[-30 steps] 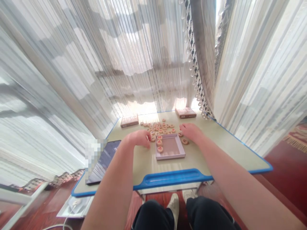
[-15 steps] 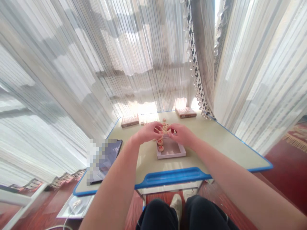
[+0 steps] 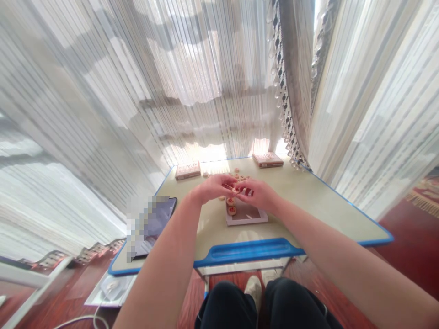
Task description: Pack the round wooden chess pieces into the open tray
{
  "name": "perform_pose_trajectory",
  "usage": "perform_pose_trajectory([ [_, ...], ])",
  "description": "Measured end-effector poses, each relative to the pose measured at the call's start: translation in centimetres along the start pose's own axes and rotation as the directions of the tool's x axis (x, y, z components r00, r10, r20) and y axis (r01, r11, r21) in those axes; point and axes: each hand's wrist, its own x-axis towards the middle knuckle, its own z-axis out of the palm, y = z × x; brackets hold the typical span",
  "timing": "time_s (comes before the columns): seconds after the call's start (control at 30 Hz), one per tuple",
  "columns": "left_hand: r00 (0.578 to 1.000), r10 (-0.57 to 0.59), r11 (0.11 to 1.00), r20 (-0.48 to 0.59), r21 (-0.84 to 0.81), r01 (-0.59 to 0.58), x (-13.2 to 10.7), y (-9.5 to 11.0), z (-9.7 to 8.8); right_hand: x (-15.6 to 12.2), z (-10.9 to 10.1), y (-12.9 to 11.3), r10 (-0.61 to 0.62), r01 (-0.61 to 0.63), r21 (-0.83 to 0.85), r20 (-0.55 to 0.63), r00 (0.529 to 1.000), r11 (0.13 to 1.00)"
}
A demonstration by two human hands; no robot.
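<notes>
My left hand (image 3: 216, 186) and my right hand (image 3: 256, 192) meet above the far part of a shallow open box (image 3: 247, 222). Between their fingertips is a round wooden xiangqi piece (image 3: 236, 190) with red marking, pinched from both sides. Two similar discs, a nearer piece (image 3: 232, 210) and a farther piece (image 3: 231, 201), lie in a column along the box's left wall. More loose pieces (image 3: 242, 177) are on the table just beyond my fingers, partly hidden by them. My hands cover the box's far edge.
Two flat printed boxes, a left carton (image 3: 188, 171) and a right carton (image 3: 268, 160), lie at the table's back edge. A dark tablet (image 3: 159, 221), partly blurred, is at the left. The table (image 3: 318, 205) has a blue rim and front pencil groove (image 3: 252, 250). Curtains hang close behind.
My hands were apart over the loose pieces at the box's far edge. Now they have come together, with a piece between their fingertips.
</notes>
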Motion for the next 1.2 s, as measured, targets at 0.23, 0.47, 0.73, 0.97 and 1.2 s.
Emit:
perform_pose_trajectory([
  [0.23, 0.999, -0.028, 0.999, -0.040, -0.036, 0.027, 0.1, 0.1, 0.3, 0.0, -0.3, 0.0, 0.025, -0.025, 0.046, -0.013, 1.000, 0.999],
  [0.47, 1.000, -0.011, 0.999, 0.020, -0.052, 0.012, -0.5, 1.1, 0.1, 0.0, -0.4, -0.1, -0.006, 0.007, 0.032, -0.020, 1.000, 0.999],
  [0.73, 0.977, -0.120, 0.980, -0.179, -0.176, 0.088, -0.4, 0.4, -0.8, -0.3, -0.5, -0.6, -0.026, 0.024, 0.078, 0.018, 0.999, 0.997],
  [0.97, 0.876, -0.130, 0.989, -0.464, 0.001, 0.147, 0.7, -0.9, -1.4, -1.0, -0.4, -0.6, -0.008, -0.006, 0.057, 0.239, 0.971, 0.998],
  [1.2, 0.885, -0.151, 0.977, -0.441, 0.072, 0.203, 0.8, -1.3, -1.2, -1.1, 0.0, -0.7, -0.154, 0.173, -0.054, 0.262, 0.953, 0.983],
])
